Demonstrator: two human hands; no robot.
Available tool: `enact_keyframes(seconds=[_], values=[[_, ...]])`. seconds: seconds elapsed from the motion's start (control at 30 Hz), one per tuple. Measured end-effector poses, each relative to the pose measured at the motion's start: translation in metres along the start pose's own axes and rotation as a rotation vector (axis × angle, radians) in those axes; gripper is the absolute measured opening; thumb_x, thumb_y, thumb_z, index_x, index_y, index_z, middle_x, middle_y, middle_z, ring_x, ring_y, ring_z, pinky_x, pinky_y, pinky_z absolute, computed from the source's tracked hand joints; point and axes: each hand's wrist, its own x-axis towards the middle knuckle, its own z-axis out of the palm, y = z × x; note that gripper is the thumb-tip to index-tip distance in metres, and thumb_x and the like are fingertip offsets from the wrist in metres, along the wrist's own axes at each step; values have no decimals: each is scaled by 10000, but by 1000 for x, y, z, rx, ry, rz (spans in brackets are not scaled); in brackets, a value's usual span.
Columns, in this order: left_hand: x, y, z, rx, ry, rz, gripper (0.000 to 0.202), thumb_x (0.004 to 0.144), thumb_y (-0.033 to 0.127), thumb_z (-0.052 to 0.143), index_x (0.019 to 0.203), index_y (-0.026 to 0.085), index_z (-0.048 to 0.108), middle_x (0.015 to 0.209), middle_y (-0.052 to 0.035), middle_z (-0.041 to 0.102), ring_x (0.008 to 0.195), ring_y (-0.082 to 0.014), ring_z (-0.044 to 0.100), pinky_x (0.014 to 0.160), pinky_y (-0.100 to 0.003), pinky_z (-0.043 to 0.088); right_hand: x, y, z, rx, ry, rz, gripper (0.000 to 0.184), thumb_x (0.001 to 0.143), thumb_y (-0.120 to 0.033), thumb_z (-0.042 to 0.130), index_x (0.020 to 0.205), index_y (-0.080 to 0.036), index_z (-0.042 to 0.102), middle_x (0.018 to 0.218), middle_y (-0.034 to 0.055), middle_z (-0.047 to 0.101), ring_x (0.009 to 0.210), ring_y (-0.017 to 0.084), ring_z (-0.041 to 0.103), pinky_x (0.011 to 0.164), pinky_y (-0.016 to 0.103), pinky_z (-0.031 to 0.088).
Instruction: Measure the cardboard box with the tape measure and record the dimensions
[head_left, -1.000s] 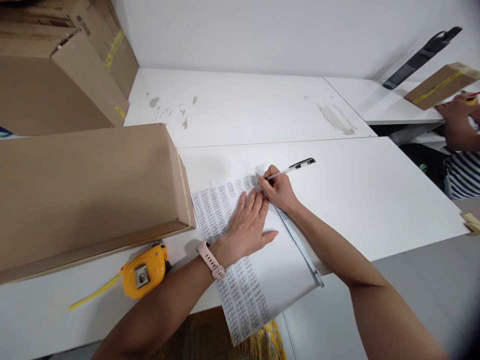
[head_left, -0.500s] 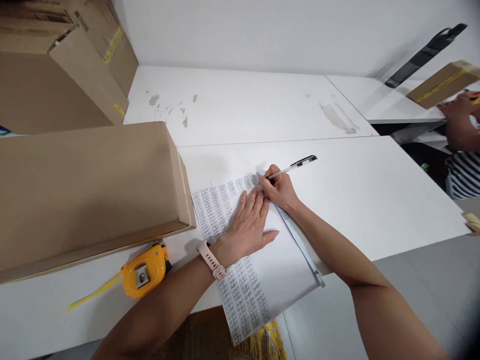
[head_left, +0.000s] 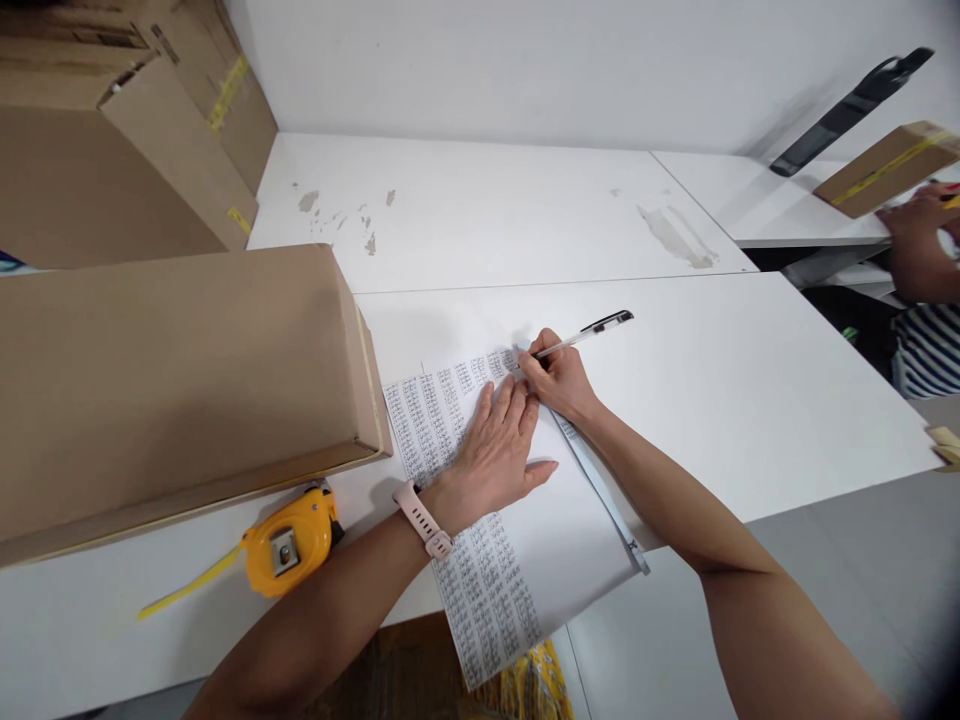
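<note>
A sheet of paper (head_left: 566, 545) with columns of small handwriting lies on the white table, its lower corner hanging past the front edge. My left hand (head_left: 499, 450) rests flat on it with the fingers stretched out and the thumb apart. Near the top edge of the writing, my right hand (head_left: 559, 380) pinches a pen (head_left: 592, 330) with a clear barrel and black clip, its tip at the paper. Another folded sheet (head_left: 604, 490) shows under the right side of the paper, partly covered by my right forearm. A pale pink watch band circles my left wrist.
A long cardboard box (head_left: 172, 380) stands at the left, with more boxes (head_left: 142, 130) behind it. An orange tape measure (head_left: 289, 545) lies before it, its yellow blade partly out. At far right are a black bottle (head_left: 847, 115), a small box (head_left: 885, 170) and another person's hand (head_left: 919, 220).
Both of my hands, the paper and the pen stay almost exactly where they were. Any pen movement is too small to make out.
</note>
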Motion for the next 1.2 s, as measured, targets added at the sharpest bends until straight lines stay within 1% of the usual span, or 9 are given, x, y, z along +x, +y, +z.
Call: enact_keyframes(seconds=[0.2,0.3,0.5,0.87,0.97,1.1,1.2], values=[[-1,-1,3,-1,13,2,857,985,615,440,1535,-31,324,1637,-271,284,1556,-390,147,1270,-560,73,-1,-2,0,-1,13,5,188,831,-277,588,733,-241,432,519,-77,418,492,110,388,499,261,301],[0,0,0,9,-8,-7,863,985,620,437,1540,-31,320,1642,-269,273,1557,-390,140,1270,-559,76,-1,-1,-1,-15,3,-4,183,827,-263,586,733,-242,431,523,-79,412,493,109,383,499,261,301],[1,1,-2,14,-28,-10,868,983,621,443,1542,-32,326,1652,-267,238,1558,-396,126,1269,-562,89,0,0,-1,-10,38,-4,179,841,-258,569,720,-239,438,533,-75,407,505,111,386,506,263,303],[1,1,-1,15,-33,-9,875,985,622,434,1546,-38,317,1643,-270,264,1557,-394,136,1268,-563,83,0,-2,-1,-69,16,-11,159,839,-257,556,740,-243,432,533,-70,442,512,120,400,515,267,311],[1,1,-1,18,-22,-9,870,984,625,433,1542,-33,326,1646,-266,260,1557,-393,140,1269,-563,86,0,-1,-1,-74,19,-4,169,848,-268,558,745,-245,426,526,-73,435,507,121,399,513,267,309],[0,1,1,16,1,-9,854,982,619,435,1535,-25,337,1637,-261,292,1555,-387,154,1270,-555,77,0,-1,-1,-51,7,0,176,859,-288,564,749,-243,434,532,-69,444,504,119,403,507,266,310],[0,1,2,17,12,-11,840,982,617,429,1533,-11,341,1635,-250,308,1555,-378,165,1271,-546,74,0,-1,-1,-44,4,3,166,845,-268,566,745,-242,436,530,-72,437,503,117,398,504,264,304]])
